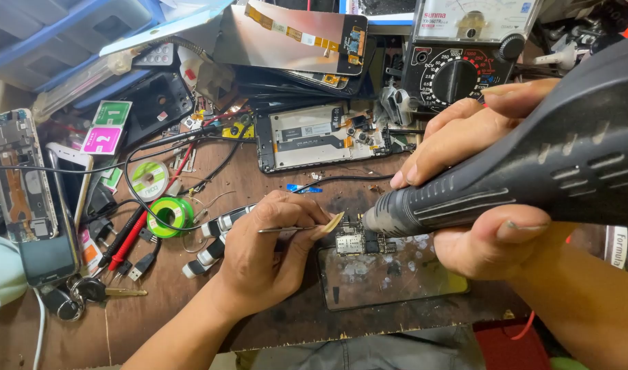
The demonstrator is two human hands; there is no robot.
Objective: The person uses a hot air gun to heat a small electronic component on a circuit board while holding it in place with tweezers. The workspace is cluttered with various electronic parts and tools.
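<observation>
- Tweezers (297, 229) are pinched in the left hand (269, 250), tips at the circuit board (358, 240)
- A hot-air gun (533, 171) is gripped by the right hand (478, 185), its long axis slanted, nozzle pointed left at the board

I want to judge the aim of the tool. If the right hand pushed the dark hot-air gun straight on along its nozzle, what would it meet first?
Most likely the small green circuit board directly under the nozzle of the dark grey hot-air gun held by the right hand; depth is hard to judge.
</observation>
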